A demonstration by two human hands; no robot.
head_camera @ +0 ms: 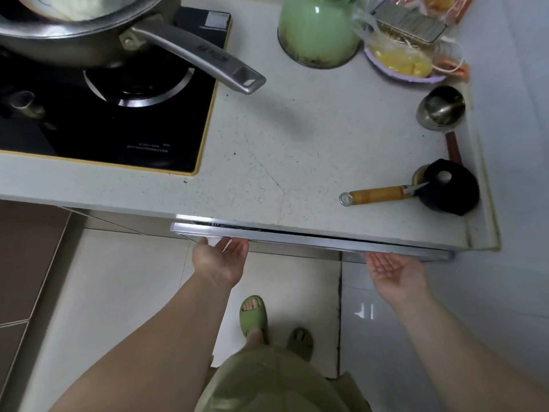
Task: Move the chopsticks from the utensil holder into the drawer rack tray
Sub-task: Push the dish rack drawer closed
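Note:
The drawer's silver front rail [297, 237] sits just under the white countertop [297, 144], pulled out by a narrow dark gap. My left hand [221, 260] is palm up at the rail's left part, fingertips hooked under its lower edge. My right hand [396, 272] is palm up near the rail's right end, fingertips tucked under it too. The drawer's inside and its rack tray are hidden. No chopsticks or utensil holder are in view.
A wok with a long steel handle [202, 55] juts over the black stove [118, 129] at the left. A green kettle [315, 31], a bagged plate of food [410, 63], a steel ladle [441, 107] and a yellow-handled utensil [377, 195] stand on the counter. My feet in green slippers [252, 315] are on the tiled floor.

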